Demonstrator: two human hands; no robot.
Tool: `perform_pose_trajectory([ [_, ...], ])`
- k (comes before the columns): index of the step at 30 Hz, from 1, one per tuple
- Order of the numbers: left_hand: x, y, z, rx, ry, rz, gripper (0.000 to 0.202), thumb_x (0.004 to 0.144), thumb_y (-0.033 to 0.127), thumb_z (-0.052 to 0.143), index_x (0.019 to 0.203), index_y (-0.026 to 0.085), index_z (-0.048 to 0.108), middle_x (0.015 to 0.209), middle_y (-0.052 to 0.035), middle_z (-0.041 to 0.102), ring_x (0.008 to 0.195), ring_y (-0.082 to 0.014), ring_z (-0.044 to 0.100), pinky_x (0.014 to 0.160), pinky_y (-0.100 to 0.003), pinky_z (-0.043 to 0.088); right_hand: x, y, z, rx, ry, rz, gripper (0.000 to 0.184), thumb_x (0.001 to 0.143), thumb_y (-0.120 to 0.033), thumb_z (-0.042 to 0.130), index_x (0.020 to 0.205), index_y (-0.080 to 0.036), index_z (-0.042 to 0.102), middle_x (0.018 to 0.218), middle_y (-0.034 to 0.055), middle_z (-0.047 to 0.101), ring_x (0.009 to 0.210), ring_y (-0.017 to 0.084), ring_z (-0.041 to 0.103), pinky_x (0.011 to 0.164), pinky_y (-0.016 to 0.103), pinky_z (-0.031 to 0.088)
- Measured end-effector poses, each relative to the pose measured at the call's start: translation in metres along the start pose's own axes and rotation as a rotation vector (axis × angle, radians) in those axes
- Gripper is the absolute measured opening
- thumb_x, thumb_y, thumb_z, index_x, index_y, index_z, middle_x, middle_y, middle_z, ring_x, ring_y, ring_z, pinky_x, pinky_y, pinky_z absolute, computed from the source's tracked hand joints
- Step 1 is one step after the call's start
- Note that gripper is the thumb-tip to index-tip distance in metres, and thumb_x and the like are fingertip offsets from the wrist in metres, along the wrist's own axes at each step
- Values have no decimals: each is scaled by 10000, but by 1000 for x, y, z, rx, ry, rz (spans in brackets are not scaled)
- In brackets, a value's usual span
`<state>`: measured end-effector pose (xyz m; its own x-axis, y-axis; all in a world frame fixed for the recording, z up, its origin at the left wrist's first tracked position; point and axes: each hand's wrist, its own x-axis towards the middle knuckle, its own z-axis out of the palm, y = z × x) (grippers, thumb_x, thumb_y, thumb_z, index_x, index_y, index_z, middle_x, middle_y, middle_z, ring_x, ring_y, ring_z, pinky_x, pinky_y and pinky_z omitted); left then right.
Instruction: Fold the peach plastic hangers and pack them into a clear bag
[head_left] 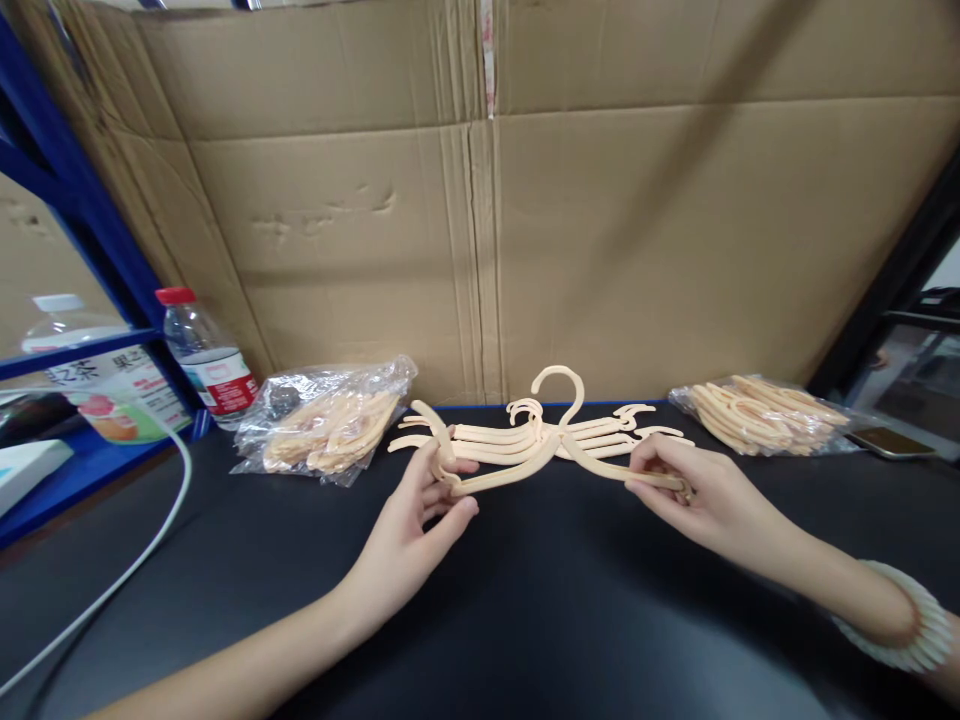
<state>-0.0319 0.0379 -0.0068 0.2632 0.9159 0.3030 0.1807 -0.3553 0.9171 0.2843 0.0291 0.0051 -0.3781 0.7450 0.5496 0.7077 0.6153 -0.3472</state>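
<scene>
A cream plastic hanger point(559, 440) with an upright hook lies across a small pile of like hangers point(510, 432) on the black table point(525, 620). My left hand point(412, 530) pinches the hanger's left arm end between thumb and fingers. My right hand point(697, 495) grips the right arm end, fingers curled round it. A pale beaded bracelet point(911, 625) sits on my right wrist.
A clear bag of hangers point(326, 425) lies at the left, another bag of hangers point(765, 412) at the right by a phone point(889, 442). A water bottle point(206, 355) stands near the blue shelf point(82, 340). A white cable point(127, 570) crosses the left. A cardboard wall point(525, 220) stands behind.
</scene>
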Motion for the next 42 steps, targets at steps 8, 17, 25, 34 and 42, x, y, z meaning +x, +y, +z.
perform_pose_trajectory([
  [8,0,4,-1,169,-129,-11,353,929,370,487,1217,181,563,802,-20,641,559,-106,501,570,-248,456,-1,1,5,-44,-44,-144,144,948,-185,477,1054,-228,565,949,53,654,830,187,611,727,309,494],
  [17,3,3,-3,127,-93,-21,376,904,438,517,1163,170,567,766,-16,623,593,-127,544,604,-260,461,0,-3,-8,-728,198,-175,208,989,-245,433,939,-173,622,973,110,706,809,255,631,704,381,442],
  [25,4,4,-2,86,-54,-64,380,874,444,539,1120,156,556,765,-22,632,603,-134,551,630,-268,464,-1,-8,-1,-524,255,-181,140,967,-174,471,991,-149,607,1183,157,561,888,236,637,746,380,530],
  [34,3,4,-2,85,-49,-71,381,871,444,548,1116,153,557,769,-23,632,613,-137,553,621,-268,456,2,-5,4,154,232,1,216,913,-215,592,1128,-230,577,1106,80,624,1011,224,641,859,379,554],
  [42,4,5,-1,-48,62,-48,337,863,391,614,1107,163,565,778,0,636,664,-122,586,703,-254,482,10,2,-1,719,194,292,263,803,-367,732,1004,-208,672,1088,80,666,992,214,647,889,347,539],
])
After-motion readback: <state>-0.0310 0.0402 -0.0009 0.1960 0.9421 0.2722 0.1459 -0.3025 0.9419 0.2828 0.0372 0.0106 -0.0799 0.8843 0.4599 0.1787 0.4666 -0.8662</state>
